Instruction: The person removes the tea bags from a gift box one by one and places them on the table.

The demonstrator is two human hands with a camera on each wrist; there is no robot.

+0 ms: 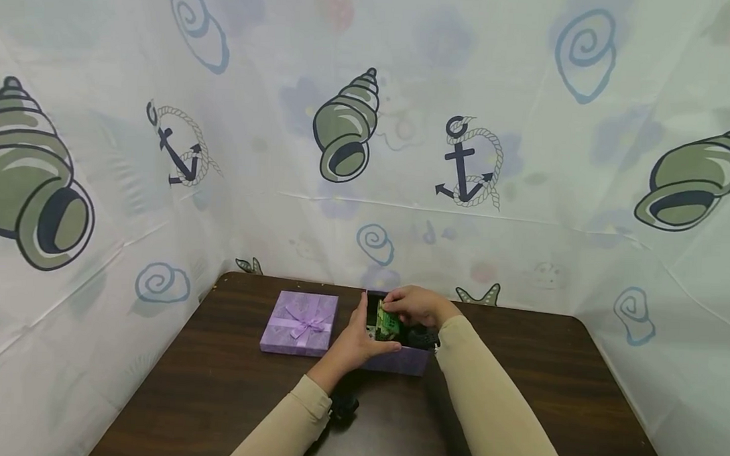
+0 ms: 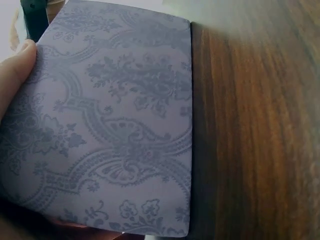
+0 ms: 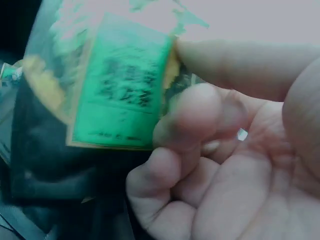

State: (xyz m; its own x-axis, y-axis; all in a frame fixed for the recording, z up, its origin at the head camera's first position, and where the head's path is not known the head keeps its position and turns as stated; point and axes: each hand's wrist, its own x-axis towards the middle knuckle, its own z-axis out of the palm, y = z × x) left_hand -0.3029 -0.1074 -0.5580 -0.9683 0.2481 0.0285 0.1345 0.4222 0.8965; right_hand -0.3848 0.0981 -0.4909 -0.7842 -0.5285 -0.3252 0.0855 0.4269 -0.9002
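A purple gift box point(image 1: 405, 361) stands without its lid near the back of the table. My left hand point(image 1: 355, 342) holds its left side and front, thumb along the front rim; in the left wrist view the patterned box wall point(image 2: 120, 120) lies between the thumb point(image 2: 19, 70) and the fingers low in the frame. Between thumb and curled fingers, my right hand point(image 1: 419, 305) pinches a packet point(image 1: 388, 321) over the box opening. Close up in the right wrist view, the packet is dark with a green printed label point(image 3: 117, 90). The box's inside is mostly hidden by the hands.
The box's purple lid point(image 1: 299, 324), with a ribbon bow, lies to the left of the box. Both stand on a dark brown wooden table point(image 1: 215, 384). White cloth point(image 1: 413, 243) printed with shells and anchors hangs behind and on both sides.
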